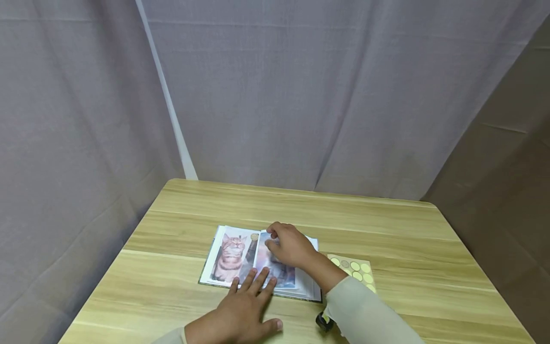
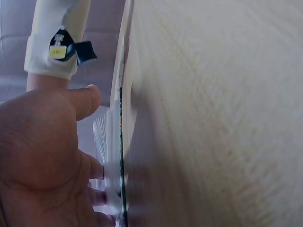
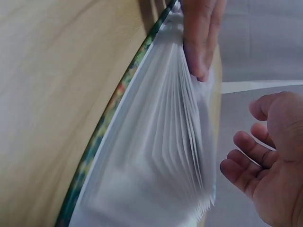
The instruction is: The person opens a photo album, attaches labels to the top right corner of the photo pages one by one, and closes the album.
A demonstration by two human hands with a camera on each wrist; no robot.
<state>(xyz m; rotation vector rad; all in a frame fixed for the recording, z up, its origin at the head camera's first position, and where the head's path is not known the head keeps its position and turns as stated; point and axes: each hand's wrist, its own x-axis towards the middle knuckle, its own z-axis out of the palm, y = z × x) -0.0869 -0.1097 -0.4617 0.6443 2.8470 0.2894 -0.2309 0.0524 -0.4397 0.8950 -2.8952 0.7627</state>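
Note:
An open photo album [image 1: 308, 285] lies on the table with its pages facing up. The left page holds a picture of an orange cat [image 1: 229, 262], with a round gold sticker [image 1: 254, 237] at its upper right corner. A bluish-pink picture [image 1: 287, 277] fills the right page, partly hidden by my right hand [image 1: 292, 246]. That hand hovers over the page, fingers loosely curled and holding nothing; the right wrist view shows a gap between it and the pages [image 3: 175, 123]. My left hand [image 1: 246, 306] is spread flat, fingertips resting on the album's near edge around the middle.
A sheet of round yellow stickers [image 1: 357, 265] lies right of the album, partly under the right forearm. A dark strap with a yellow tag [image 1: 324, 321] hangs at the right sleeve. Grey curtains [image 1: 266, 95] stand behind the wooden table [image 1: 386, 224].

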